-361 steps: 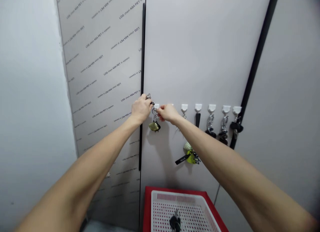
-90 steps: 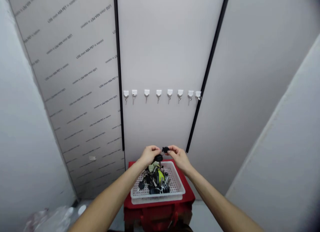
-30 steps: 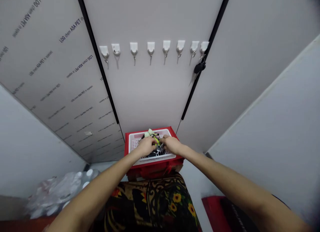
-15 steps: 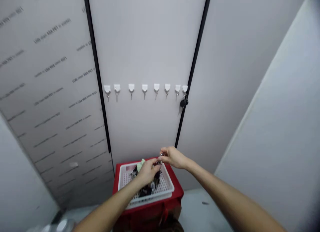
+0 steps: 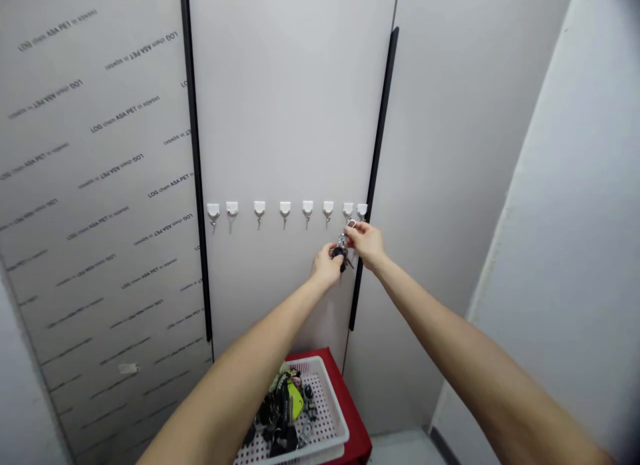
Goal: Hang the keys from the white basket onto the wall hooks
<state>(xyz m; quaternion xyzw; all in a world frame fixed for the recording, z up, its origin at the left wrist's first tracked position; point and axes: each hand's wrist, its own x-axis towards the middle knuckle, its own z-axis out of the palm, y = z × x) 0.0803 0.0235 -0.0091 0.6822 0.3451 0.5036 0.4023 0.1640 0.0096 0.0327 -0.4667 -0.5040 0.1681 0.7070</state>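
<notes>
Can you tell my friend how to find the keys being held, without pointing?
Find the tall pale panel between two black strips, then its row of white hooks. Below the row's right end, the left hand and right hand hold a key bunch with silver links. Other key bunches lie heaped in the white basket; this one is up in both hands.

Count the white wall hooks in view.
8 white hooks, in one row across the panel: six from the left edge, then two just above the right hand.
</notes>
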